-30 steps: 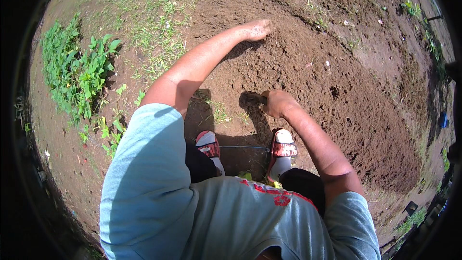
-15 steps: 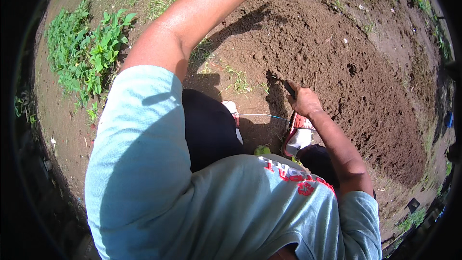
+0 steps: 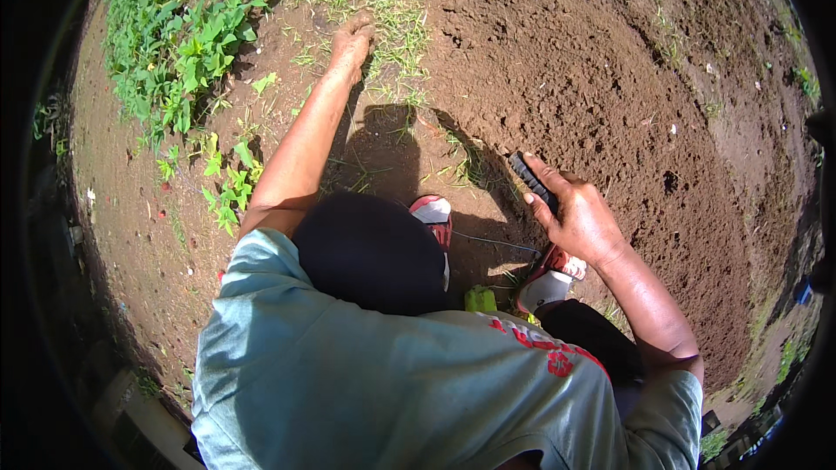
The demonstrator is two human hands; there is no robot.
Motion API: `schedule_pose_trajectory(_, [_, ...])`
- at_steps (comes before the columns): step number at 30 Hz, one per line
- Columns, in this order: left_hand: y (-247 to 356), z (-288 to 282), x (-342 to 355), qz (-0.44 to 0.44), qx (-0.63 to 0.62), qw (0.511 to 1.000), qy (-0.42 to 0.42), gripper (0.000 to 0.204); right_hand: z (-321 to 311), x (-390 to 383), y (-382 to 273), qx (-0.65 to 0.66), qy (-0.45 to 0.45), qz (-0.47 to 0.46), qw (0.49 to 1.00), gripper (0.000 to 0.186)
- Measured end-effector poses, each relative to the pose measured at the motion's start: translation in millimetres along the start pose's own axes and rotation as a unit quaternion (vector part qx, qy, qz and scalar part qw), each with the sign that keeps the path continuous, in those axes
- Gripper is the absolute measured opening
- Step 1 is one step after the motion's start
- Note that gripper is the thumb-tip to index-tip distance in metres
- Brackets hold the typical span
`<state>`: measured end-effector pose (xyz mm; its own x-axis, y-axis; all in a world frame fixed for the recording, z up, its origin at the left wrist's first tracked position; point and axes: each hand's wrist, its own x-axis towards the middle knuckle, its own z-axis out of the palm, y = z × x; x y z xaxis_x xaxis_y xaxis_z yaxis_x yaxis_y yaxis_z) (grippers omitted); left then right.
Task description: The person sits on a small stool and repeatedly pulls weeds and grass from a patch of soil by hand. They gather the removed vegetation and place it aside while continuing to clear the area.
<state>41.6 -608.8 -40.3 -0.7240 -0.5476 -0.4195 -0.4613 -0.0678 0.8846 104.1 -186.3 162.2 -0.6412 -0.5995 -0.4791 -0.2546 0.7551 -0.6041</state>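
My right hand (image 3: 585,216) is wrapped around the ridged black handle of a tool (image 3: 533,183), held over the edge of the loose brown soil (image 3: 592,96). What the tool's working end looks like, I cannot make out. Stretched out to the far left, my left hand (image 3: 352,42) is down at a patch of short grass (image 3: 392,43). Its fingers look curled in; whatever they hold, if anything, is hidden. Between my shoes, red and white, a thin string (image 3: 492,240) runs across the shaded ground.
Leafy green plants (image 3: 196,48) grow at the left, with a smaller seedling (image 3: 233,187) nearer me. My left shoe (image 3: 433,213) and right shoe (image 3: 550,283) are planted on bare earth. A yellow-green object (image 3: 480,298) lies between my legs. The tilled soil spreads widely to the right.
My left hand has swung left and down from above the soil to the grass. My right hand has come up slightly and nearer, still holding the tool.
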Motion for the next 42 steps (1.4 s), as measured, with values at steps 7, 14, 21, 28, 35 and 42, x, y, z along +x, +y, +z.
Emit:
schedule_pose_trajectory(7, [-42.3,0.9,-6.3,0.016,0.050,0.999,0.003,0.030,161.1,103.9,7.4,0.018,0.021,0.034,0.999,0.067])
schedule_pose_trajectory(14, [-31.8,30.1,-0.7,0.053,0.056,0.996,-0.045,0.031,180.4,96.7,56.1,0.402,0.123,-0.017,0.907,0.065])
schedule_pose_trajectory(21, [-23.5,-12.8,-2.1,0.042,-0.006,0.998,-0.041,0.029,-23.0,46.5,-15.6,0.047,-0.053,0.029,0.997,0.061])
schedule_pose_trajectory(28, [-21.4,-12.2,-16.0,0.012,0.051,0.997,-0.062,0.031,159.1,130.8,7.0,0.006,-0.025,0.074,0.997,0.071])
schedule_pose_trajectory(35, [-26.1,25.4,-19.1,0.090,0.184,0.969,-0.141,0.028,252.9,113.4,-24.6,0.253,0.010,0.064,0.965,0.106])
schedule_pose_trajectory(42, [-23.6,6.2,-7.3,0.093,0.113,0.989,-0.034,0.029,80.0,72.3,67.4,0.150,-0.018,0.003,0.989,0.070])
